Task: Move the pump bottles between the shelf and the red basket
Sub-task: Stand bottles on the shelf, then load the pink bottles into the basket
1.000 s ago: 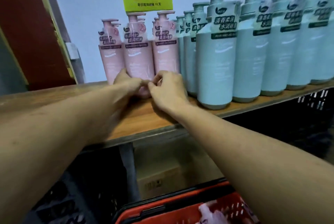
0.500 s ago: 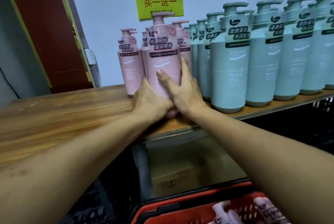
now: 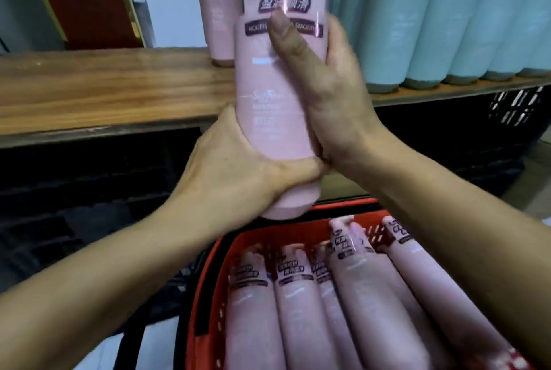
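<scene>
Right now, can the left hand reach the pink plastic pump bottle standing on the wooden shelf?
Probably not: the left hand grips the base of the held pink pump bottle, which also stands before the shelf bottle.

my left hand [image 3: 235, 172] and right hand [image 3: 334, 95] grip an upright pink pump bottle [image 3: 274, 107] above the near red basket [image 3: 205, 304], where more pink bottles [image 3: 301, 319] lie. mint bottles [image 3: 417, 26] stand far right on the wooden shelf [image 3: 104, 86].
</scene>
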The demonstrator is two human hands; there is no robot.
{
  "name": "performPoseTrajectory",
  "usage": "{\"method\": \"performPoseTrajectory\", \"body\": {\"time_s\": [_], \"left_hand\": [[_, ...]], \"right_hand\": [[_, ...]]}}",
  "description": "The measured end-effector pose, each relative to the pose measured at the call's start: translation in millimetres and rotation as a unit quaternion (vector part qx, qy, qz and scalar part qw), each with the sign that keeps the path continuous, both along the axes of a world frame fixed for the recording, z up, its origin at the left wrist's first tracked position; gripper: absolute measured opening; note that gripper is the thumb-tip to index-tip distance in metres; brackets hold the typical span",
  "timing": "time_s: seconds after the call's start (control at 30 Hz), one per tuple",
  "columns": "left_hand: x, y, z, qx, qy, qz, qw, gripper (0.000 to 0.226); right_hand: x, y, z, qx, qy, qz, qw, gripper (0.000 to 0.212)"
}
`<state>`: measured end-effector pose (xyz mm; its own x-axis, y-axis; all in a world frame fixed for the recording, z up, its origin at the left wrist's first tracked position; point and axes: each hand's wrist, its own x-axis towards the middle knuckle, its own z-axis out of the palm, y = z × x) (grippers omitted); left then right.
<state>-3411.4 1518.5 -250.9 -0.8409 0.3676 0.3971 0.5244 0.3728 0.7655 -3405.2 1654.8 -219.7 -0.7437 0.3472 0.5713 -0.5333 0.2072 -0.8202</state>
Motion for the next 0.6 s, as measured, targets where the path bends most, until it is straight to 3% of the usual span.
{"method": "performPoseTrajectory", "body": {"time_s": [0.1,0.3,0.47,0.6], "left_hand": [[22,-18,-42,-0.013,-0.11,-0.03,0.993,0.089],[58,-30,-106,-0.063,-0.235,-0.041,0.969,0.084],[83,-26,-133,-0.133,-0.292,0.004,0.947,0.117],[94,-20,-147,-0.137,-0.304,0.002,0.943,0.121]], "right_hand": [[24,-14,-43,0.039,-0.094,-0.033,0.994,0.062],[47,-16,-120,0.072,-0.306,-0.039,0.948,0.075],[58,-8,-153,0.03,-0.389,-0.018,0.92,0.07],[60,0,-167,0.0,-0.432,-0.03,0.901,0.067]]}}
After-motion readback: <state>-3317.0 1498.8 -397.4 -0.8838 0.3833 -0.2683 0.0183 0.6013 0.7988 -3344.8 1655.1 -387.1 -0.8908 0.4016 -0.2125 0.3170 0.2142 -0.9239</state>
